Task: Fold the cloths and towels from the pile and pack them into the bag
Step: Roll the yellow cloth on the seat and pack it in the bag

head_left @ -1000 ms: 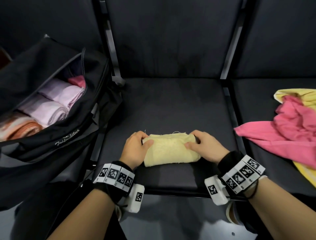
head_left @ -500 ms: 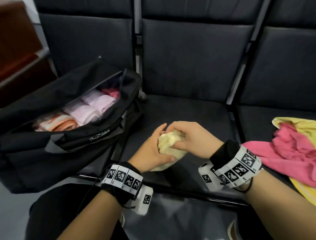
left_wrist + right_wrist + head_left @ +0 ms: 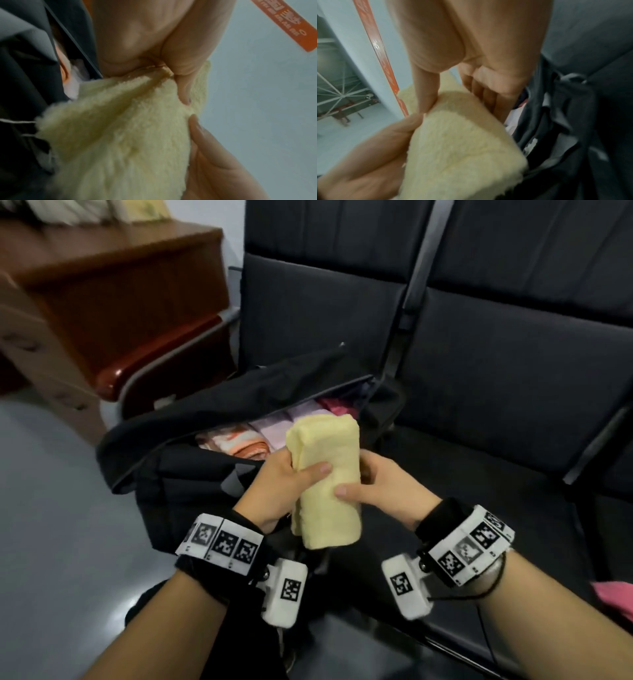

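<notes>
A folded pale yellow towel (image 3: 325,474) is held upright in the air in front of the open black bag (image 3: 178,467). My left hand (image 3: 291,484) grips its left side, thumb across the front. My right hand (image 3: 373,491) grips its right side, thumb on the front and fingers behind. In the left wrist view the yellow towel (image 3: 120,135) fills the middle with thumbs pressed into it. The right wrist view shows the yellow towel (image 3: 462,148) pinched between thumb and fingers beside the bag (image 3: 565,121). Inside the bag lie folded lilac, pink and orange-striped cloths (image 3: 246,440).
Dark padded seats (image 3: 496,412) run along the right, and the bag sits on the leftmost one. A pink cloth (image 3: 616,594) shows at the right edge. A brown wooden desk (image 3: 120,302) stands at the back left. Grey floor (image 3: 51,525) lies to the left.
Both hands lifted the folded yellow towel off the seat, turned it upright and carried it left toward the open bag. The view swung left with them.
</notes>
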A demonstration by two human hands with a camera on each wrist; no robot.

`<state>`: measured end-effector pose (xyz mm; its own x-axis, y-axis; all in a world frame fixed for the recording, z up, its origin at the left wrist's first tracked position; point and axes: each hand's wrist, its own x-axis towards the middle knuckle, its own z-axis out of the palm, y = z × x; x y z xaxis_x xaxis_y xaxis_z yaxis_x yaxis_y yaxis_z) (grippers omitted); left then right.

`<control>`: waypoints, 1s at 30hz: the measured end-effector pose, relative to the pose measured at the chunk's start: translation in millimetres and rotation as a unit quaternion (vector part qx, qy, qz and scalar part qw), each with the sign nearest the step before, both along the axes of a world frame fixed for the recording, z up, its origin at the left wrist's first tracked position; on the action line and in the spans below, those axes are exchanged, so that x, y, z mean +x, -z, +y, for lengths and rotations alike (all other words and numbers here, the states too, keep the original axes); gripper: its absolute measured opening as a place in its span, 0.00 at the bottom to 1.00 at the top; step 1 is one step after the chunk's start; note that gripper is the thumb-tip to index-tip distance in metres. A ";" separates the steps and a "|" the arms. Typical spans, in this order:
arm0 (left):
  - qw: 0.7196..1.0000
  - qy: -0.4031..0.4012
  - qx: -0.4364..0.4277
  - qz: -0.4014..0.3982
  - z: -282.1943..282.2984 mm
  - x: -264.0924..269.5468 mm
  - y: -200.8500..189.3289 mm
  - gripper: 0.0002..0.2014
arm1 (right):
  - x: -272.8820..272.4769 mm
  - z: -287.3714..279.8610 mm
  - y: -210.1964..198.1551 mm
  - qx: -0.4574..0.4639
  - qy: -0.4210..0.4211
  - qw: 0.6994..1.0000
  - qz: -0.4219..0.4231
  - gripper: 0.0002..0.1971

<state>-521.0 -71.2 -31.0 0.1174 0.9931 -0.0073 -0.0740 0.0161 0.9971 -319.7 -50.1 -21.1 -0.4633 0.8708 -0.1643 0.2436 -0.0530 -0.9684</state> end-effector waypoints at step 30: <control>0.831 -0.074 -0.259 0.486 37.8 -225.6 12.3 0.22 | -256.0 126.3 26.4 0.142 -0.247 0.868 -0.407 0.18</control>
<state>-746.6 -33.4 -43.3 -0.3175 0.8297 -0.4591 0.7227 0.5252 0.4493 -575.8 76.2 -47.5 -0.6234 0.6572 -0.4235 0.7778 0.4662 -0.4216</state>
